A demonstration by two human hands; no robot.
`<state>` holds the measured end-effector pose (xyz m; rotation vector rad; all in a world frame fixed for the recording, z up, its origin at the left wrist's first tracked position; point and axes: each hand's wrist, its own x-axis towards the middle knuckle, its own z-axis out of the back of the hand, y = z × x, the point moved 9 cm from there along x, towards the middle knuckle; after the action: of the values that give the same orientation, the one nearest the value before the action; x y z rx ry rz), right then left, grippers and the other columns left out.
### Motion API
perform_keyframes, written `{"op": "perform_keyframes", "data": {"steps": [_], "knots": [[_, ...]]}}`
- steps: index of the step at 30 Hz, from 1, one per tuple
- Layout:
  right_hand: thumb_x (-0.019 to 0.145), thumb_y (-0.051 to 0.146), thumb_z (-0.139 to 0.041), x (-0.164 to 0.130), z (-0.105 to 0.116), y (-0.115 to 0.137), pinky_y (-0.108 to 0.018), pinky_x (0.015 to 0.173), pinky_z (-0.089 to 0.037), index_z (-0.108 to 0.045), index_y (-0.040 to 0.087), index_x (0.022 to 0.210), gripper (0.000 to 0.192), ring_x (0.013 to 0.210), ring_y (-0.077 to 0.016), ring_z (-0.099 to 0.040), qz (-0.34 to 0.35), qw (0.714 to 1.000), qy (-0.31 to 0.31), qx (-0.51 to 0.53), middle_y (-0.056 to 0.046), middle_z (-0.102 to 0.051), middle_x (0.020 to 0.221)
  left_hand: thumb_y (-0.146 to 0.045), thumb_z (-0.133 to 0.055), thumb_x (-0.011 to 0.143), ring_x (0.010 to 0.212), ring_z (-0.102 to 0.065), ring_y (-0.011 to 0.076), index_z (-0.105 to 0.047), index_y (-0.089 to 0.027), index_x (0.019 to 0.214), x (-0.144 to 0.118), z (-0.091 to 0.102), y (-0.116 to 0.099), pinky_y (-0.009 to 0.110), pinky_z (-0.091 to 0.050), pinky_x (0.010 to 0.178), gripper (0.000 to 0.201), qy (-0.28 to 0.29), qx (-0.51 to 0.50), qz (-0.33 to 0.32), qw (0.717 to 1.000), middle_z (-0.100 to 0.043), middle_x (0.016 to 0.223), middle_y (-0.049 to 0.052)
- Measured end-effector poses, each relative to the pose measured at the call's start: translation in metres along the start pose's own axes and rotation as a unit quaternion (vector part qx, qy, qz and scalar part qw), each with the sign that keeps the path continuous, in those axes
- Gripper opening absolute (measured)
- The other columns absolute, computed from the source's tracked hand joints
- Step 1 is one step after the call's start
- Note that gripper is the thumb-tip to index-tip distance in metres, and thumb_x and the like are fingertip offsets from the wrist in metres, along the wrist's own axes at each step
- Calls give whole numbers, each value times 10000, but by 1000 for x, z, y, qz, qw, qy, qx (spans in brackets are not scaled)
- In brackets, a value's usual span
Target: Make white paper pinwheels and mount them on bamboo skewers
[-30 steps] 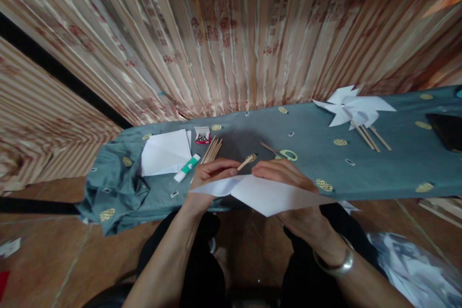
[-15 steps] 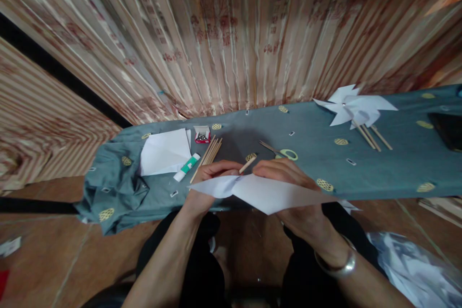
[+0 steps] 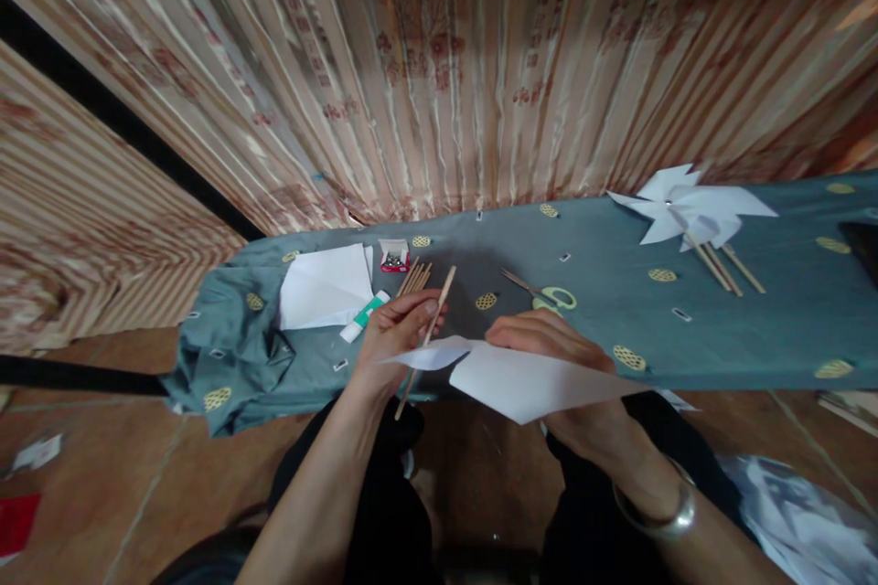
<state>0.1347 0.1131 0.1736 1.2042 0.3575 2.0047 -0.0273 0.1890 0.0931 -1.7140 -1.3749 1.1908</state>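
Note:
In the head view my left hand pinches a thin wooden stick, which slants from upper right to lower left. My right hand is closed on a folded white paper pinwheel, seen almost edge-on, its left tip reaching in front of my left wrist and the stick. The paper hides part of my right fingers. Whether the stick touches the paper, I cannot tell. Just past my left hand lie several more wooden sticks and a green and white glue stick. Scissors with light green handles rest beyond my right hand.
On the cloth-covered table are a stack of white paper and a small open box of metal pins at left. Finished paper pinwheels on sticks lie at right. A curtain hangs behind. A plastic bag sits on the floor.
My left hand has drawn slightly away from my right, and the stick in it now stands steeper with more of its length showing. The paper stays in my right hand. The view shifted slightly.

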Motion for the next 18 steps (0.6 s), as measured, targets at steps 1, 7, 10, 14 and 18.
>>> {"op": "perform_keyframes", "data": {"steps": [1, 7, 10, 14, 18], "knots": [[905, 264, -545, 0, 0, 1, -362, 785, -512, -616, 223, 1038, 156, 885, -199, -653, 4, 1000, 4, -1, -56, -711, 958, -291, -897, 453, 540, -600, 90, -756, -155, 736, 1, 4, -3, 195, -477, 539, 344, -9, 2, -12, 1000, -713, 653, 20], [914, 270, -541, -3, -8, 3, -328, 738, -496, -610, 204, 998, 127, 838, -184, -637, 20, 998, 45, -28, -52, -706, 918, -293, -886, 500, 519, -571, 64, -755, -160, 781, -2, 1, -8, 165, -448, 498, 337, 19, -9, -14, 1000, -702, 671, 8], [914, 266, -536, -2, -9, 2, -336, 750, -500, -603, 203, 1017, 137, 862, -189, -636, 26, 998, 43, -23, -59, -705, 943, -282, -876, 529, 528, -565, 61, -761, -167, 801, -8, -8, -2, 156, -434, 492, 317, 45, -7, 4, 999, -694, 669, 6], [905, 219, -534, 2, -7, 1, -346, 759, -513, -607, 217, 1035, 149, 876, -192, -640, 16, 1000, 18, -20, -58, -707, 955, -291, -870, 549, 528, -564, 75, -770, -166, 804, -13, -15, 11, 167, -424, 487, 301, 78, 14, 45, 996, -691, 660, 20], [898, 163, -527, 5, -4, 3, -345, 758, -522, -619, 226, 1037, 178, 871, -186, -646, 17, 999, -1, -32, -48, -710, 950, -292, -848, 592, 522, -536, 78, -783, -166, 816, -13, -19, 12, 182, -381, 475, 265, 112, 69, 23, 991, -680, 654, 17]]}}
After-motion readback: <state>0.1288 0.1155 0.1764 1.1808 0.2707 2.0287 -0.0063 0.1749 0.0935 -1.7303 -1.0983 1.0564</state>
